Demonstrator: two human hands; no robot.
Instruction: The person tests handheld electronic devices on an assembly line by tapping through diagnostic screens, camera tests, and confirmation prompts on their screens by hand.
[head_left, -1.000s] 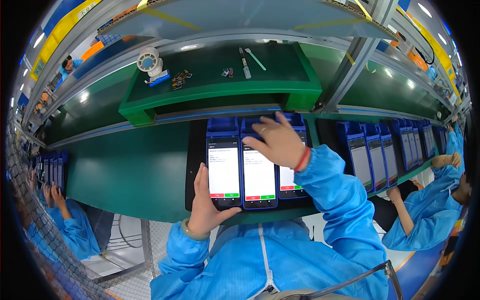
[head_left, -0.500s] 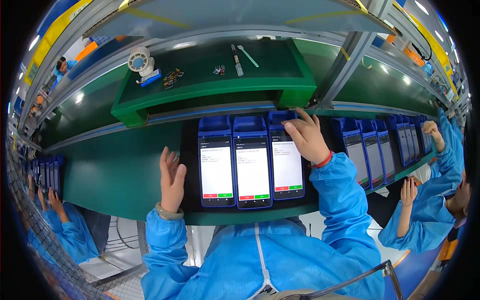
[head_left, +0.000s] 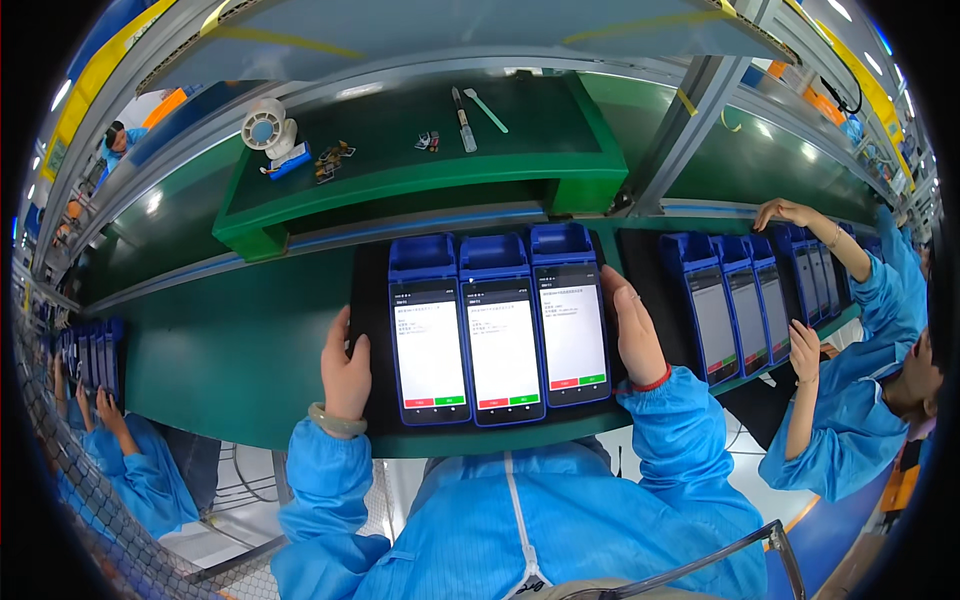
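Observation:
Three blue handheld payment terminals lie side by side on a black mat [head_left: 371,275], their screens lit white with a red and a green button at the bottom: the left terminal [head_left: 430,345], the middle terminal [head_left: 505,345] and the right terminal [head_left: 573,325]. My left hand [head_left: 346,372] is beside the left terminal, a little apart from it, fingers extended and holding nothing. Along the right terminal's outer edge lies my right hand [head_left: 637,330], open with fingers stretched upward; whether it touches the casing, I cannot tell.
Beyond the terminals stands a green raised shelf [head_left: 420,180] with a white fan [head_left: 266,130], a pen-like tool [head_left: 465,125], a pale green stick [head_left: 487,111] and small parts [head_left: 333,160]. At right, a co-worker's hand [head_left: 785,213] reaches over more terminals [head_left: 735,300]. Another person's hands [head_left: 110,412] are at left.
My right hand has moved from the top of the right terminal down to its right side. My left hand's fingers have drawn in slightly. The co-worker's upper hand has reached left over the terminals there.

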